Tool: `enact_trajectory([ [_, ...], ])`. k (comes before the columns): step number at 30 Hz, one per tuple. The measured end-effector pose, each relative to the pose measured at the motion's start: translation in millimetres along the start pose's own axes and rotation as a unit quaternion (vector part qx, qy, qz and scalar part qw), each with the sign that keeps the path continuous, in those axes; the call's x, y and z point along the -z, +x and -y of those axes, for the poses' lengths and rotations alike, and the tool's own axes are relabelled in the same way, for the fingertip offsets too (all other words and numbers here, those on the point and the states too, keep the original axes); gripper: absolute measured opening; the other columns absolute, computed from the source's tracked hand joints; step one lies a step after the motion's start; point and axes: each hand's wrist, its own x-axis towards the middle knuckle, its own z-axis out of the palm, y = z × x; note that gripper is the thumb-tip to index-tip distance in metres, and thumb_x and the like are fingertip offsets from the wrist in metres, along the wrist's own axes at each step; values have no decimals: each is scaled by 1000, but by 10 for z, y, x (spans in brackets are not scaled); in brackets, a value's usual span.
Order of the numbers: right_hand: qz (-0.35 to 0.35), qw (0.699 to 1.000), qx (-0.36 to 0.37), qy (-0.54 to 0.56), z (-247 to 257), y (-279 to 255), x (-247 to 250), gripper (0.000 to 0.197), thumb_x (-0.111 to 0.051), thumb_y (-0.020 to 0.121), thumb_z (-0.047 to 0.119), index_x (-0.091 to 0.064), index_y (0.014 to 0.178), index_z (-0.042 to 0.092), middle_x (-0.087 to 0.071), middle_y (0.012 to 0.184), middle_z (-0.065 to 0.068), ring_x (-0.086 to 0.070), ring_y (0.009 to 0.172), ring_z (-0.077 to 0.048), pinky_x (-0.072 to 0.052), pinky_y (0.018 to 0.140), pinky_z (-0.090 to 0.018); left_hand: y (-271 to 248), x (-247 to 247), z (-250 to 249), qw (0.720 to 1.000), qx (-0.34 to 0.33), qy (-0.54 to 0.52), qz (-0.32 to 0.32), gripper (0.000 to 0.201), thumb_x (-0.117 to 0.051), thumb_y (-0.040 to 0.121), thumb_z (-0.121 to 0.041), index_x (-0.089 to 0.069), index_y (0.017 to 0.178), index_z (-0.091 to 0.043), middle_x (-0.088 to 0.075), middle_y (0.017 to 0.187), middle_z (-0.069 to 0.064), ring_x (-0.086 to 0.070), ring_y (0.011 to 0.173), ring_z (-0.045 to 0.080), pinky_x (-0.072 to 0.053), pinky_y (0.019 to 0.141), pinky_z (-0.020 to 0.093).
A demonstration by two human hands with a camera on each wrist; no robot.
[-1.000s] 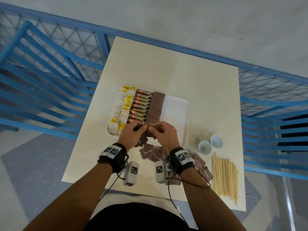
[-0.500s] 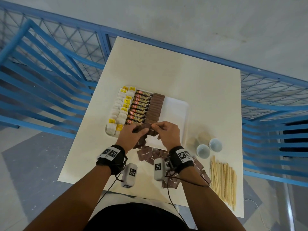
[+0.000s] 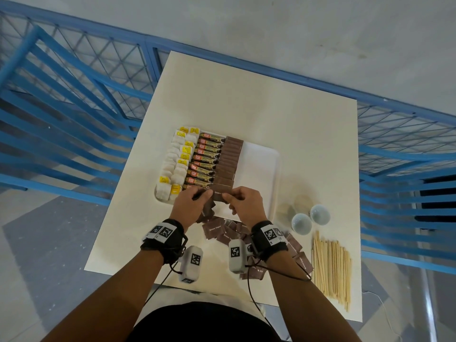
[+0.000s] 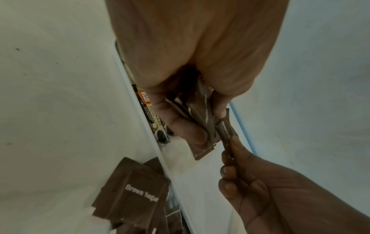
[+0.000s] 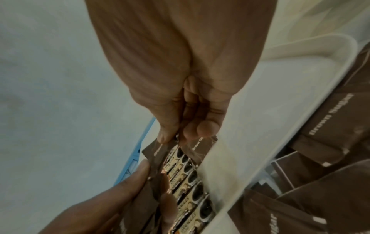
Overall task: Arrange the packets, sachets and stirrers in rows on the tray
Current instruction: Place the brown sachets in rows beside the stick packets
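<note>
Pinching one brown sugar sachet (image 3: 220,195) off the left hand (image 3: 191,206)'s clutched stack, the right hand (image 3: 246,204) should overlap it squarely onto the brown row (image 3: 229,160).

Light: even, soft, bright in head view
Shadows: faint under hands (image 3: 217,203)
Wrist views: dimmer, soft, palms blurred close up
Edges: railing (image 3: 61,99) bows, wide-angle distortion
Glare: mild on tray (image 3: 259,164)
</note>
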Motion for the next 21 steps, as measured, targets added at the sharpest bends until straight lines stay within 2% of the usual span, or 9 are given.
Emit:
enact_trajectory([
  [2,-25,1000,-13,-8,-71,37,-14,8,-78,89,24,-72,90,18,-72,69,2,-60,50,-3,-49,53,-17,-8,28,67,1000,24,-6,8,23,-68,97,-38,-73,95,-16,-73,86,4,-70,87,30,-60,82,51],
  [5,-52,998,-34,-28,-157,103,-49,7,-77,89,23,-72,92,18,-72,71,2,-63,55,-7,-50,56,-16,-6,110,212,997,56,-42,24,34,-72,84,-54,-73,95,-22,-76,89,7,-74,85,35,-61,78,58],
  [6,-55,997,-40,-29,-171,124,-68,7,-77,89,21,-72,92,17,-72,71,1,-63,56,-9,-50,56,-16,1,136,261,996,67,-58,32,37,-72,82,-55,-73,97,-21,-77,91,9,-75,85,37,-62,75,59],
  [10,-70,995,-55,-45,-181,212,-165,10,-79,87,22,-73,92,16,-72,73,2,-65,58,-11,-55,60,-19,-4,237,311,985,100,-126,60,19,-73,95,-24,-70,108,-10,-73,104,24,-74,86,45,-62,68,51],
  [12,-77,993,-59,-62,-188,262,-209,13,-82,84,26,-73,89,18,-71,73,6,-67,63,-11,-55,66,-20,9,276,324,983,103,-136,69,17,-72,95,-17,-69,110,-9,-72,107,25,-74,89,46,-61,69,50],
  [16,-93,989,-61,-94,-172,299,-257,17,-82,83,32,-73,87,19,-66,73,12,-59,67,0,-39,62,-10,50,318,345,979,113,-152,73,14,-68,97,-10,-69,110,-6,-72,106,27,-74,88,47,-59,66,46],
  [21,-110,986,-76,-100,-171,330,-294,22,-84,80,35,-75,87,17,-68,74,11,-62,75,-8,-40,67,-15,69,320,314,974,125,-165,90,18,-58,94,5,-67,109,-1,-68,107,35,-69,95,55,-57,56,38],
])
